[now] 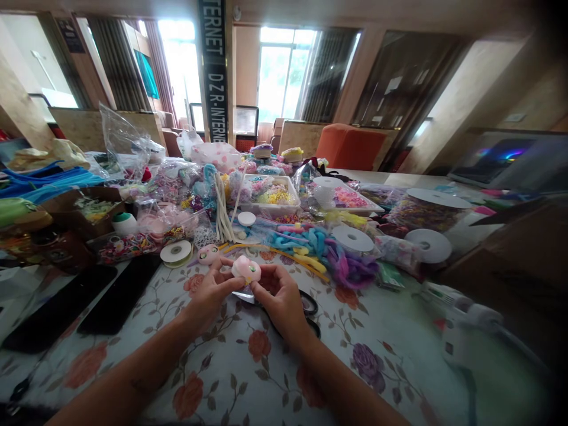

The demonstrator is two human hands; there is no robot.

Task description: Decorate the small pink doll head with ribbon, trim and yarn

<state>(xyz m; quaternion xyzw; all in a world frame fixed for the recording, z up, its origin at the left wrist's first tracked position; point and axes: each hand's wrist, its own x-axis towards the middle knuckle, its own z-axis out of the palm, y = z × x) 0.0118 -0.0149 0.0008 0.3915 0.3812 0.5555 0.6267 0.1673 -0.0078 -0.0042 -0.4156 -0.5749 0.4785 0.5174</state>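
Between my two hands is a small pale pink doll head (245,269) with a green eye showing on its front. My left hand (212,289) pinches it from the left with thumb and fingertips. From the right, my right hand (280,297) grips its lower edge, thumb in front and fingers curled behind. Both hands are raised a little over the flowered tablecloth. Under and behind my right hand lie scissors (309,303) with black handles, partly covered by it. A second pink doll head (208,254) with painted eyes rests just beyond my left hand.
Two black phone-like slabs (120,296) lie at left. A ribbon spool (176,253) sits behind them. Blue and purple fibre strands (337,260), white spools (354,238) and trays of beads (270,192) crowd the back. A white power strip (461,313) and a cardboard box (523,260) stand at right.
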